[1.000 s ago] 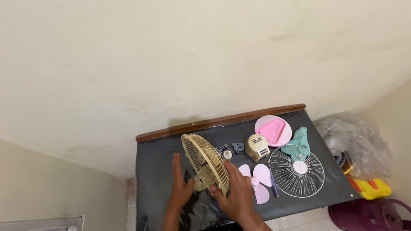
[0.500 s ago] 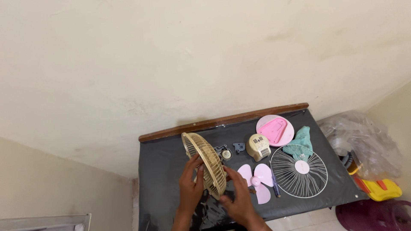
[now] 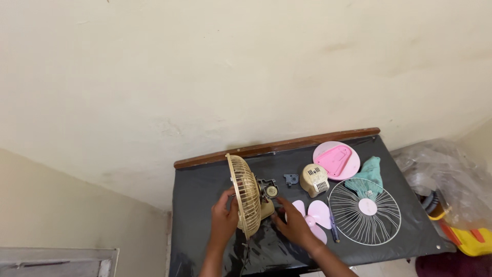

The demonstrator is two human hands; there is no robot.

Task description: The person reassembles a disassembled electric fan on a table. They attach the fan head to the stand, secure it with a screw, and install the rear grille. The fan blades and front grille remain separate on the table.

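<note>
Beige fan grille [image 3: 245,195] stands upright between left hand [image 3: 224,221] and right hand [image 3: 294,225].

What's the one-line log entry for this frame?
left hand: grips cage rim | right hand: at motor | fan cage: on edge, upright | table: parts scattered

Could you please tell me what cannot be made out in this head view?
- Right hand: its palm side is hidden, so its contact behind the beige fan guard is unclear.
- Left hand: fingertips hidden by the guard.
- Yellow object: cut off by the right edge.
</note>
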